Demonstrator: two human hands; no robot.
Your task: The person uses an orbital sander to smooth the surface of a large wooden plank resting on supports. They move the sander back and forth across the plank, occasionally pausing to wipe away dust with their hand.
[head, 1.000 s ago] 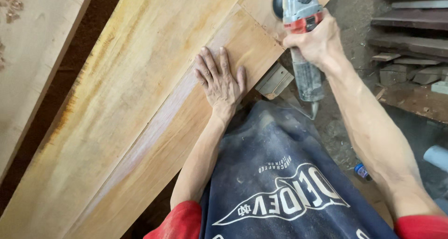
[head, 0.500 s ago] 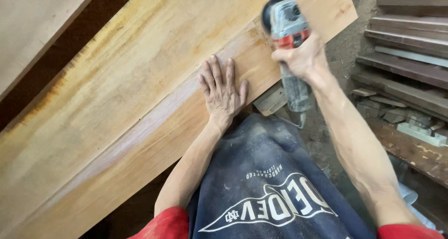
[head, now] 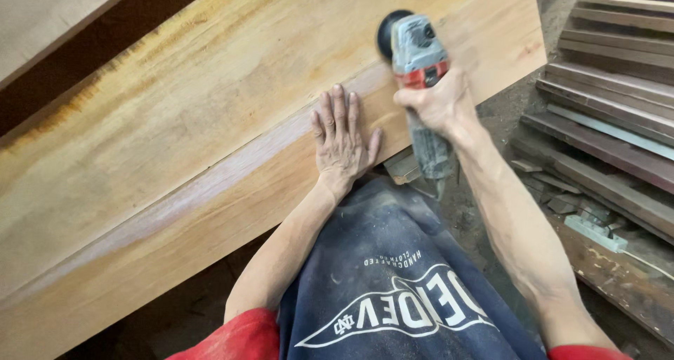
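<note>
The right hand (head: 437,101) is gripping the angle grinder (head: 415,47), lying just right of the flat, open left hand (head: 342,135) pressing the diagonally running plank (head: 210,121).

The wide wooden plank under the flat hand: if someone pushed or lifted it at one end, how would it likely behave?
The wooden plank looks thick and long, so probably heavy and stiff rather than floppy. It lies flat and broad, so it should not roll or tip. The left hand pressed flat on it while the right hand runs the angle grinder suggests it could slide slightly; its smooth, dusty face looks somewhat slippery.
</note>
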